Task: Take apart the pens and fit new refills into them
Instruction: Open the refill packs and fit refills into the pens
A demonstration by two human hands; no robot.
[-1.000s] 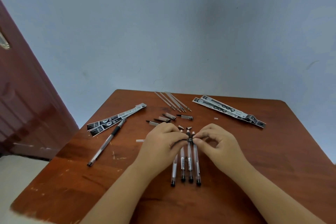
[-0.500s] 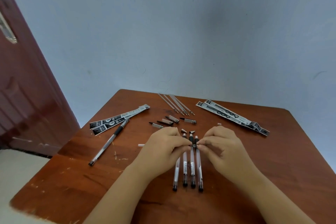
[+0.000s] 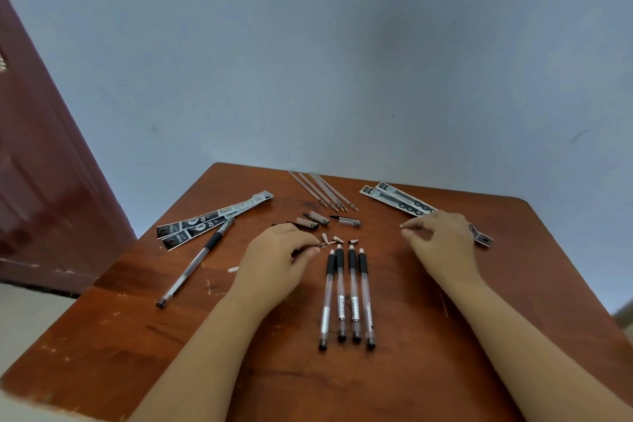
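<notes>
Four clear pens with black grips (image 3: pixel 346 295) lie side by side at the table's middle, tips pointing away from me. Just left of their tips, my left hand (image 3: pixel 277 260) pinches a small dark tip piece (image 3: pixel 321 245) between curled fingers. My right hand (image 3: pixel 442 243) is raised to the right of the pens and pinches a tiny white piece (image 3: pixel 403 225). Small metal nose cones (image 3: pixel 337 239) lie above the pen tips. Several bare refills (image 3: pixel 322 190) lie at the back, and pen caps (image 3: pixel 315 219) rest in front of them.
One whole pen (image 3: pixel 197 264) lies slanted on the left beside two refill packets (image 3: pixel 212 219). Two more packets (image 3: pixel 404 200) lie at the back right, partly under my right hand. A small white bit (image 3: pixel 233 269) sits left of my left hand. A dark red door (image 3: pixel 44 181) stands at the left.
Both hands have left the pen tips where they met. My right hand moved right with the tiny white piece, and my left hand drew slightly left.
</notes>
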